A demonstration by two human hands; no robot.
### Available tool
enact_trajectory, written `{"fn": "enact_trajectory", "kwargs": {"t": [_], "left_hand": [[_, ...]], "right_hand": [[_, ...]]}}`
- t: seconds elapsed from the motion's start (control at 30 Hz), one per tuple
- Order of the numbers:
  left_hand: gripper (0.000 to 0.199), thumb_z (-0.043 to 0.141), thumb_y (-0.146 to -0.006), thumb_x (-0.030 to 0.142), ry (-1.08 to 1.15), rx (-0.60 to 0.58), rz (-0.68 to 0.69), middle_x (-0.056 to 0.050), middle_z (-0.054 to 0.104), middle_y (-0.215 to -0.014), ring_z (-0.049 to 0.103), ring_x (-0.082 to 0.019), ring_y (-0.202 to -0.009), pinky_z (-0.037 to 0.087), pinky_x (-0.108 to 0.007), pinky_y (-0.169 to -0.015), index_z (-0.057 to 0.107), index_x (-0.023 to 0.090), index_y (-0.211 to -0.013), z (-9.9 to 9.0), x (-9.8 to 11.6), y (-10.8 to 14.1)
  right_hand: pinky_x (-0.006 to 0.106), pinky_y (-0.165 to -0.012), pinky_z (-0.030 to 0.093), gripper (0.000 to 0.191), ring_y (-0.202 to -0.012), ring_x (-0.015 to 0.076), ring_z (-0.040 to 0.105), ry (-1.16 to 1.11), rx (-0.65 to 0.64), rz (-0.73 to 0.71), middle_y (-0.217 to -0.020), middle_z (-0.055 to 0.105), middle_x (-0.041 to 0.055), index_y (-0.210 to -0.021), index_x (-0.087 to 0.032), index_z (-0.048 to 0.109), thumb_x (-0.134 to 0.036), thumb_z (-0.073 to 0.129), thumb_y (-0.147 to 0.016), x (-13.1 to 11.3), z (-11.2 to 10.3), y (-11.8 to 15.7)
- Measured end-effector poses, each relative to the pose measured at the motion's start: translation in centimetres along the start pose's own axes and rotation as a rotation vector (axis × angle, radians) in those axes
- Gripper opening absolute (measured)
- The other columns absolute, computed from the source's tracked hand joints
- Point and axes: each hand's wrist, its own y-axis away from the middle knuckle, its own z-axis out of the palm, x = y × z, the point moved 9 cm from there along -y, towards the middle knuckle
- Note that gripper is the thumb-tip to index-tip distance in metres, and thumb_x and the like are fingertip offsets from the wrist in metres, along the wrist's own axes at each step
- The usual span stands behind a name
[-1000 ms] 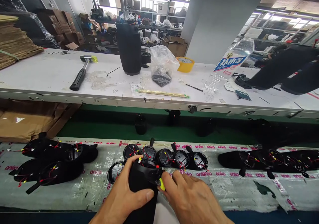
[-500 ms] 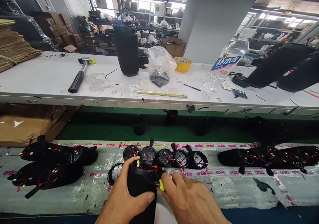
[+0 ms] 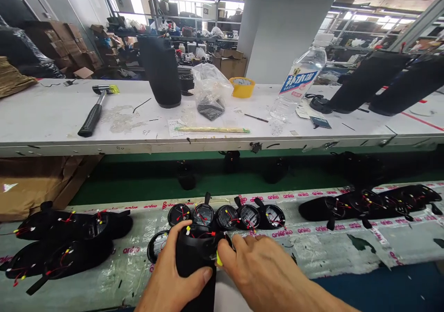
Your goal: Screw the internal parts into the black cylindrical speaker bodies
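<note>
My left hand [image 3: 173,275] is wrapped round a black fabric-covered cylinder [image 3: 192,259], thumb across its near side and fingers on its far left. Red wires with small red and white-yellow connectors show in the cylinder's open top. At the right of its rim, my right hand [image 3: 258,266] is closed on a small yellow object [image 3: 219,259]. Most of that object is hidden by the fingers, so its kind cannot be made out. Just beyond stand several similar black cylinders [image 3: 226,217], open ends up, with wires inside and black tabs at some rims.
More black cylinders lie at the left [image 3: 83,252] and right [image 3: 367,205] on the plastic-covered surface [image 3: 253,247]. On the white shelf [image 3: 132,127] behind are a hammer [image 3: 93,113], an upright black cylinder [image 3: 161,74], yellow tape [image 3: 242,88] and a plastic bottle [image 3: 298,83].
The whole view has shifted slightly, with the shelf and its things sliding left. Both hands keep their hold, and the right hand stays at the cylinder's rim, its forearm now showing more.
</note>
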Motion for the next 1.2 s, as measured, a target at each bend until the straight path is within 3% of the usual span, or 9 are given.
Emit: {"fn": "enact_trajectory", "kwargs": {"t": [0.37,0.53,0.63,0.77,0.87,0.93,1.0,1.1,1.2], "left_hand": [[0.069,0.068,-0.065,0.034,-0.08,0.029,0.086,-0.009,0.072,-0.123,0.063,-0.038,-0.121,0.044,-0.05,-0.106,0.053,0.022,-0.131,0.0,0.6,-0.4],[0.07,0.072,-0.066,0.037,0.008,-0.046,0.082,-0.008,0.072,-0.124,0.063,-0.039,-0.12,0.041,-0.051,-0.108,0.052,0.025,-0.132,0.3,-0.4,-1.0],[0.075,0.077,-0.068,0.049,0.135,-0.139,0.062,-0.008,0.073,-0.125,0.063,-0.039,-0.12,0.039,-0.053,-0.11,0.05,0.026,-0.134,0.9,-1.3,-1.4],[0.079,0.079,-0.069,0.054,0.32,-0.21,0.008,-0.01,0.072,-0.13,0.063,-0.039,-0.122,0.042,-0.051,-0.111,0.05,0.026,-0.137,1.6,-2.4,-1.7],[0.084,0.081,-0.068,0.052,0.482,-0.238,-0.056,-0.01,0.071,-0.134,0.06,-0.04,-0.128,0.043,-0.051,-0.113,0.05,0.027,-0.142,1.9,-3.0,-1.6],[0.09,0.083,-0.067,0.052,0.494,-0.227,-0.06,-0.009,0.07,-0.136,0.058,-0.04,-0.133,0.039,-0.052,-0.117,0.046,0.03,-0.146,1.7,-2.9,-1.5],[0.086,0.08,-0.072,0.053,0.478,-0.221,-0.074,-0.008,0.069,-0.139,0.055,-0.039,-0.136,0.035,-0.053,-0.12,0.046,0.032,-0.148,1.5,-2.9,-1.4],[0.074,0.071,-0.079,0.052,0.523,-0.239,-0.147,-0.006,0.071,-0.138,0.058,-0.038,-0.134,0.036,-0.053,-0.12,0.05,0.033,-0.147,1.3,-3.4,-1.2],[0.08,0.077,-0.074,0.049,0.589,-0.237,-0.159,-0.008,0.073,-0.134,0.061,-0.038,-0.13,0.043,-0.051,-0.115,0.05,0.031,-0.147,0.9,-3.8,-1.4]], "right_hand": [[0.035,-0.042,0.022,0.03,-0.05,0.0198,0.053,0.045,-0.032,-0.01,-0.072,0.054,-0.0002,-0.102,-0.02,0.047,-0.013,0.06,-0.076,-0.2,0.2,0.2],[0.035,-0.041,0.021,0.03,-0.051,0.0183,0.051,-0.007,-0.026,-0.036,-0.07,0.055,-0.0004,-0.102,-0.019,0.049,-0.014,0.067,-0.077,-0.1,0.6,-0.4],[0.036,-0.041,0.02,0.02,-0.054,0.018,0.056,-0.123,-0.032,-0.05,-0.073,0.058,-0.0009,-0.097,-0.021,0.049,-0.021,0.068,-0.091,0.2,1.8,-0.7],[0.034,-0.048,0.03,0.02,-0.059,0.018,0.061,-0.331,0.135,0.021,-0.076,0.063,-0.002,-0.095,-0.023,0.049,-0.038,0.051,-0.108,1.7,1.7,-0.5],[0.031,-0.055,0.037,0.035,-0.06,0.0155,0.061,-0.529,0.344,0.089,-0.073,0.061,-0.0028,-0.094,-0.023,0.049,-0.037,0.024,-0.114,3.3,0.1,0.3],[0.03,-0.055,0.036,0.04,-0.059,0.0152,0.061,-0.55,0.377,0.165,-0.072,0.061,-0.003,-0.095,-0.023,0.049,-0.035,0.016,-0.115,4.0,-0.3,0.8],[0.032,-0.053,0.033,0.034,-0.058,0.0166,0.063,-0.489,0.317,0.243,-0.073,0.063,-0.0033,-0.098,-0.024,0.049,-0.034,0.021,-0.115,4.1,0.2,0.9],[0.034,-0.049,0.028,0.01,-0.056,0.019,0.066,-0.416,0.196,0.261,-0.073,0.065,-0.0053,-0.098,-0.025,0.047,-0.027,0.045,-0.108,3.1,1.3,0.9],[0.034,-0.046,0.024,0.021,-0.055,0.0203,0.068,-0.375,0.123,0.229,-0.073,0.066,-0.0065,-0.098,-0.026,0.046,-0.019,0.066,-0.094,1.9,1.9,0.6]]}}
